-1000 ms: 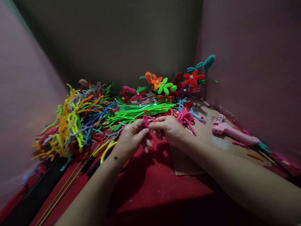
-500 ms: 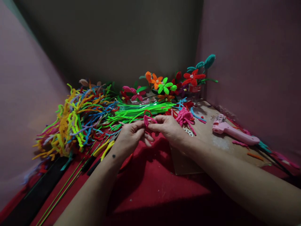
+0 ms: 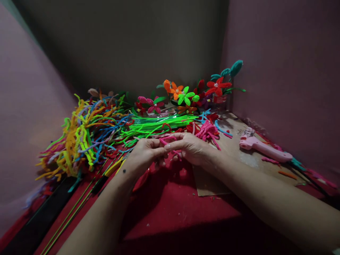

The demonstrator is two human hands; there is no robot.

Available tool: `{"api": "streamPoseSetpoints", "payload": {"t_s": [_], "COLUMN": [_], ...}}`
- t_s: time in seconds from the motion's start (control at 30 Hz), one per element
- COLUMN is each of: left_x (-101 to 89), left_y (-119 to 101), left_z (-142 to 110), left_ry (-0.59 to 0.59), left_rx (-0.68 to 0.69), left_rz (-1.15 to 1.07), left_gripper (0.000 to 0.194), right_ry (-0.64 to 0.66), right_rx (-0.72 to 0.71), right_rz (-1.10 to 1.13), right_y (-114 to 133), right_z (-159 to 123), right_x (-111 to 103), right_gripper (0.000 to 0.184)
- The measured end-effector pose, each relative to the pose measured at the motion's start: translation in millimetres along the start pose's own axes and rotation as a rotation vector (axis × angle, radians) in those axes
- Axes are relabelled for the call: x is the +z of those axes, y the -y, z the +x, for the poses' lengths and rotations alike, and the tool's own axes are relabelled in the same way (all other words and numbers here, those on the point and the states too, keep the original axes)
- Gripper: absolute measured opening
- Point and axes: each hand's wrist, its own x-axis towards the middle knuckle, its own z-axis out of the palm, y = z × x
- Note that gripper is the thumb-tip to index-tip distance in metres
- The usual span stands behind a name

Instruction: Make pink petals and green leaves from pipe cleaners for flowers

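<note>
A pink pipe cleaner [image 3: 163, 141], bent into a small loop, is pinched between my two hands. My left hand [image 3: 145, 153] is closed, thumb and fingertips gripping the loop from the left. From the other side my right hand [image 3: 193, 148] holds it, also closed, its fingers touching those of the left. A short pink end shows below the right fingers. Beyond the hands lie green pipe cleaners [image 3: 162, 122] in a clear wrapper. A bunch of pink pipe cleaners [image 3: 207, 131] rests just past my right hand.
A tangled heap of mixed-colour pipe cleaners [image 3: 85, 131] lies at the left, yellow-handled pliers [image 3: 114, 166] beside it. Finished pipe-cleaner flowers [image 3: 176, 92] stand at the back. A pink glue gun [image 3: 261, 147] rests on cardboard [image 3: 209, 184] at the right. Walls close in the red tabletop [image 3: 164, 212].
The pink loop has tilted flatter and moved slightly. My left hand has turned, bringing its thumb against the right fingers. The right fingers have curled underneath, with a pink end now showing there.
</note>
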Motion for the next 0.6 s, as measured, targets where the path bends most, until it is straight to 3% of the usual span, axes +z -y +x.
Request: {"api": "streamPoseSetpoints", "payload": {"t_s": [0.37,0.5,0.6], "left_x": [1.0,-3.3,-7.8], "left_y": [0,2,5], "left_z": [-1,-1,2], "left_ry": [-0.056,0.022,0.092], "left_rx": [-0.071,-0.058,-0.050], "left_rz": [0.002,-0.063,-0.152], "left_gripper": [0.011,0.004,0.009], "right_ry": [0.105,0.175,0.180], "right_rx": [0.036,0.064,0.099], "right_rz": [0.072,0.093,0.075], "right_y": [2,3,3], "right_z": [-2,-2,-3], "right_x": [2,-1,-1], "right_gripper": [0.016,0.004,0.006]}}
